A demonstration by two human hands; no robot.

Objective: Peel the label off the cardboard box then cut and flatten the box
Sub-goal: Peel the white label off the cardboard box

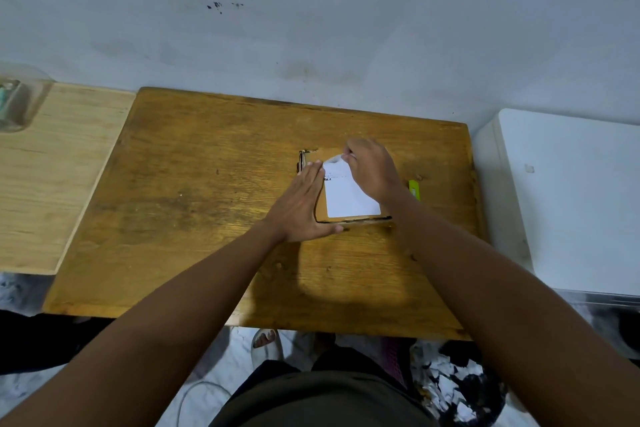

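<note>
A small brown cardboard box (320, 156) lies on the wooden table (194, 204), right of centre. A white label (346, 199) covers most of its top face. My left hand (304, 208) rests flat on the box's left side, fingers together, thumb along the near edge. My right hand (372, 172) reaches over the box from the right and pinches the label's far corner, which curls up off the cardboard. A yellow-green cutter (414, 189) lies on the table just right of my right wrist, partly hidden.
A lighter wooden board (45, 184) adjoins the table on the left, with a clear jar (17, 104) at its far corner. A white appliance (568, 198) stands at the right. The wall runs close behind. A bin of torn paper (453, 388) sits on the floor.
</note>
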